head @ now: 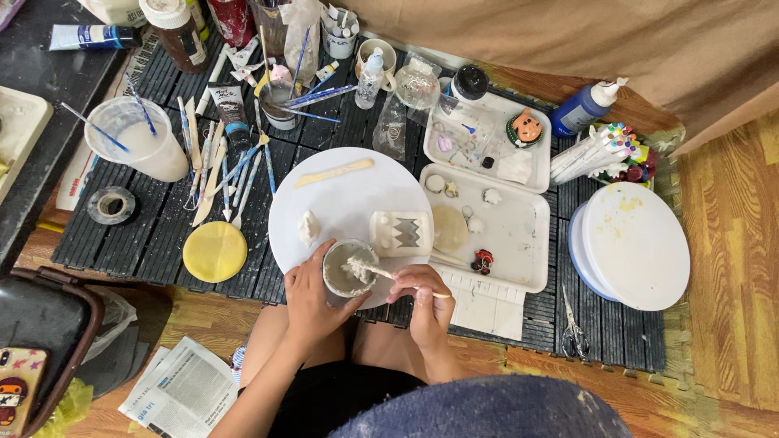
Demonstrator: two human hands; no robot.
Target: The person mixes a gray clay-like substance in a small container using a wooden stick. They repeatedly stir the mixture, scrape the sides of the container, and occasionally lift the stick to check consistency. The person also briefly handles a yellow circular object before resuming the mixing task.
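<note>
Even, soft daylight-like light from above, no single hard source. Scene bright overall. Shadows faint and short: soft one under white round board (349, 195), another under stacked white discs (637, 243) at right edge of black slatted mat (130, 227). Mild glare on white trays (519, 235) and clear plastic cup (134, 138), detail washed out there. Focus sharp at centre, slight softness at corners. Mild wide-angle bending at frame edges. Dark blurred cloth at bottom edge, out of focus.

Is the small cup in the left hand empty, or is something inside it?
Not empty. The small cup in the left hand holds pale grey paste, and the right hand dips a wooden stick into it.
</note>
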